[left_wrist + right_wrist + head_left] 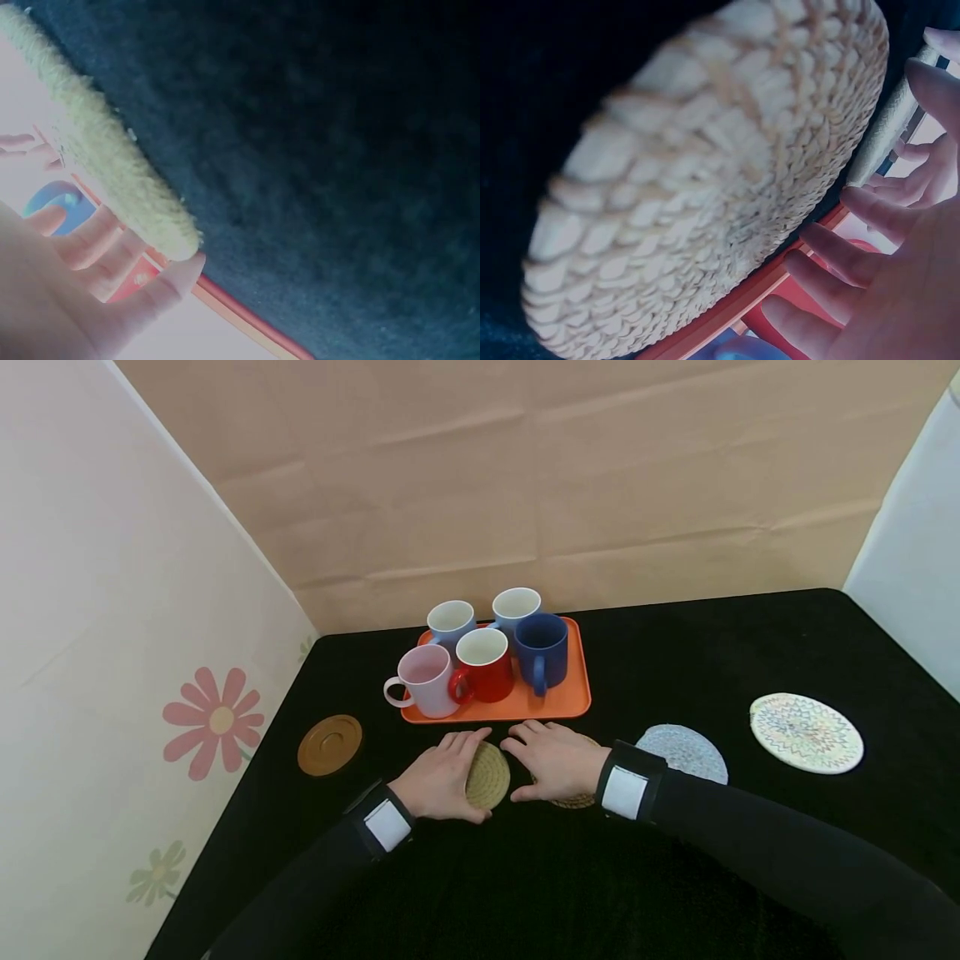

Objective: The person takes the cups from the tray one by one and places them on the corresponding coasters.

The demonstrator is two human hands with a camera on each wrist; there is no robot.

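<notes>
My left hand (444, 778) spans the left side of a small round greenish woven coaster (489, 777), thumb at the near edge and forefinger at the far edge. Close up in the left wrist view, a fingertip touches the end of the coaster's fuzzy rim (127, 165). My right hand (558, 762) is spread above a brown woven coaster (576, 802), covering most of it in the head view. In the right wrist view, that woven coaster (712, 180) lies apart from the outstretched fingers (832, 255), and nothing is held there.
Just beyond the hands an orange tray (570, 697) carries several mugs, including a pink mug (431, 685), a red mug (489, 672) and a dark blue mug (546, 652). A brown disc (330, 745) lies left; a bluish mat (686, 752) and a patterned mat (806, 732) lie right.
</notes>
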